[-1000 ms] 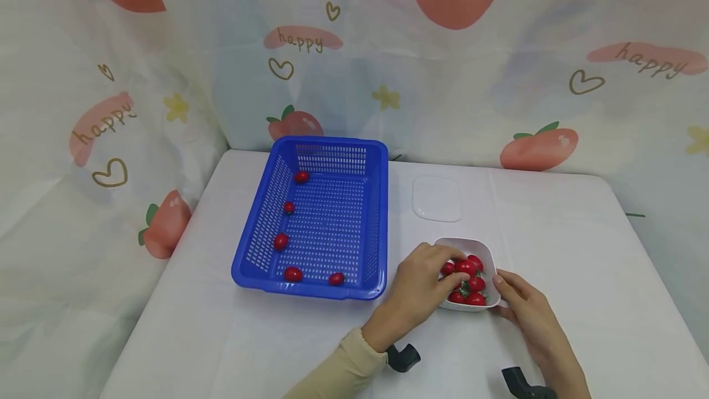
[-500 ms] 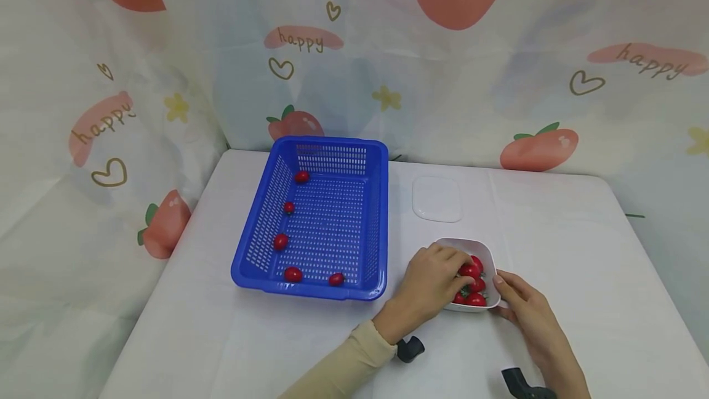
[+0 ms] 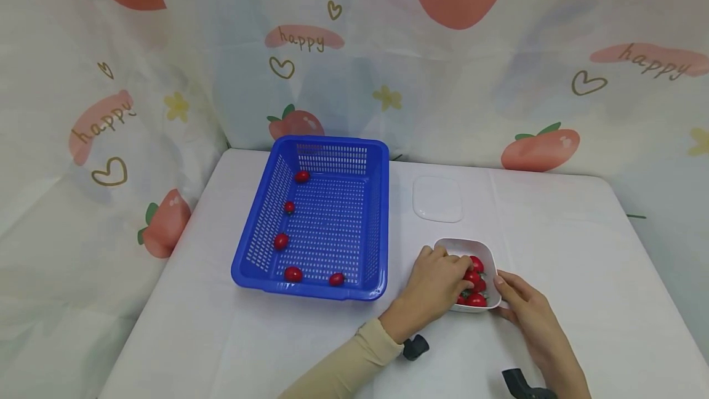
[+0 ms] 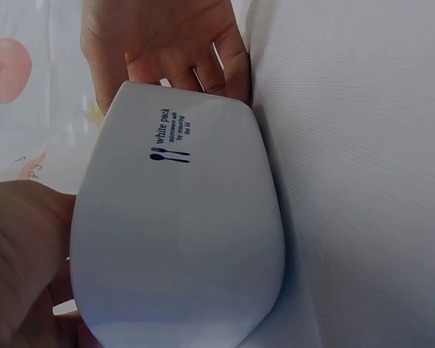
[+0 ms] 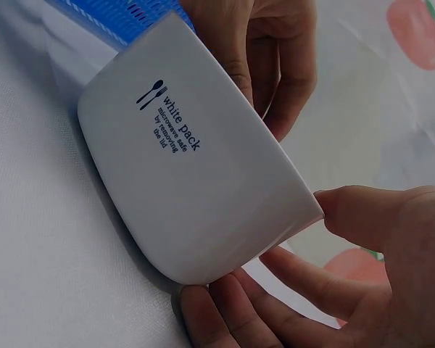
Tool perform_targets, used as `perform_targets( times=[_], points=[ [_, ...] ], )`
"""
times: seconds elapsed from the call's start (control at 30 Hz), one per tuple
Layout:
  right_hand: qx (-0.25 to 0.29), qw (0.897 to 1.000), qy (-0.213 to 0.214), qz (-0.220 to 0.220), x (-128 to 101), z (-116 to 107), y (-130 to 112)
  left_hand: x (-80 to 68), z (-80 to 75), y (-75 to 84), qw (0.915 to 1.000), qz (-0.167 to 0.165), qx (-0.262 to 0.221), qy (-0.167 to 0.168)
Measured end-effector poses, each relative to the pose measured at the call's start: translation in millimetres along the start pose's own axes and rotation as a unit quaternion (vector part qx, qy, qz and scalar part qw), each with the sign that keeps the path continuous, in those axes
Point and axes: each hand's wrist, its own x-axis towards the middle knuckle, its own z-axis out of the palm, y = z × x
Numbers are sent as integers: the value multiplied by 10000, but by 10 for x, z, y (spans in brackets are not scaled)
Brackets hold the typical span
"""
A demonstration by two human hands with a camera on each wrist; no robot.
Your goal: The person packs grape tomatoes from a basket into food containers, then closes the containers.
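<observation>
A small white plastic container, printed "white pack", stands on the white-covered table with several red cherry tomatoes inside. My left hand reaches in over its left rim, thumb and forefinger curled about a cherry tomato. The other left fingertips are hidden behind the wall in the left wrist view. My right hand grips the container's right side, its thumb at the rim and fingers low on the wall, as the right wrist view shows. Green stems show among the tomatoes.
Left of the container stands a blue perforated basket with several cherry tomatoes spread along its left and front sides. A clear lid lies behind the container. A printed curtain rises along the table's back and left.
My left hand has shifted slightly right and deeper into the container, and the tomato between its fingers has moved a little right and nearer. My right hand has stayed on the container.
</observation>
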Motion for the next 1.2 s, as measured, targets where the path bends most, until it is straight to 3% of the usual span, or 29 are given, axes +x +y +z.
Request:
perform_targets(
  times=[0.67,1.2],
  points=[
    [19,10000,-18,34,-6,-2,-9,-10,-67,10,9999,-54,113,-53],
    [27,10000,-55,14,-8,-4,-10,-114,-214,-58,9992,26,-313,251]
  ],
)
